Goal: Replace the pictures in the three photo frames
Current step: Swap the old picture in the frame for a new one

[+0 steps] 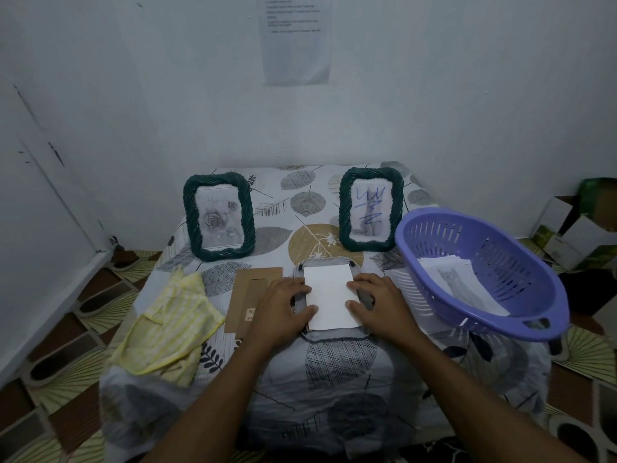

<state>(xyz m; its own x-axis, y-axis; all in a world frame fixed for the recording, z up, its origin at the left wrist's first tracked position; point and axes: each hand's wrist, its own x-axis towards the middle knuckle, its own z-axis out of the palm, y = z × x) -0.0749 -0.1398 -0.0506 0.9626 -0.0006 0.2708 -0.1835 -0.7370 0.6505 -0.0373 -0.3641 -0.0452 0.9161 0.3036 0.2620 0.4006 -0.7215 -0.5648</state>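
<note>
A low worktop is covered by a cloth printed with grey and ochre leaves and is set into a corner of white walls. A printed notice is fixed to the wall behind it. At the worktop's right edge a purple slotted basket is tilted towards the camera, and loose prints are held in it, a grey cat print lying uppermost.

Two green rope-edged photo frames are stood upright at the back. A rose picture is shown in the left frame, and a cat picture scribbled over in blue is shown in the right frame.

A crumpled yellow cloth is spread at the front left. Just beside it a brown backing board is laid flat, partly covered by the left wrist.

The third frame is laid face down at the front centre, between the board and the basket. A white sheet is placed blank side up on its back.

The sheet is flanked by both hands. The left hand is laid palm down with fingers and thumb touching the sheet's left edge. The right hand is laid likewise against the right edge. The fingers of both are only loosely bent, and nothing is lifted.
</note>
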